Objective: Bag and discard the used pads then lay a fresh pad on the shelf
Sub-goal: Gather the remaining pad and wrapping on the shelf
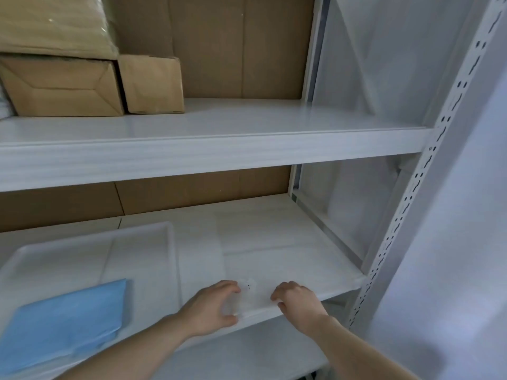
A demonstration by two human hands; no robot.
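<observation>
Both hands sit at the near edge of the lower shelf (315, 270), close together. The left hand (210, 307) has its fingers curled round a small clear plastic piece (241, 297), thumb under the shelf lip; what the piece is cannot be told. The right hand (297, 300) rests on the white pad (274, 242) that covers the shelf, fingers curled at the pad's near edge; whether its grip pinches the pad cannot be told. To the left on the same shelf stands a white tray (170, 242), and in its near left part lies a folded blue pad (65, 322). On the upper shelf (219, 149), far left, stand two brown boxes (151, 83) with a wrapped bundle (55, 23) on top.
</observation>
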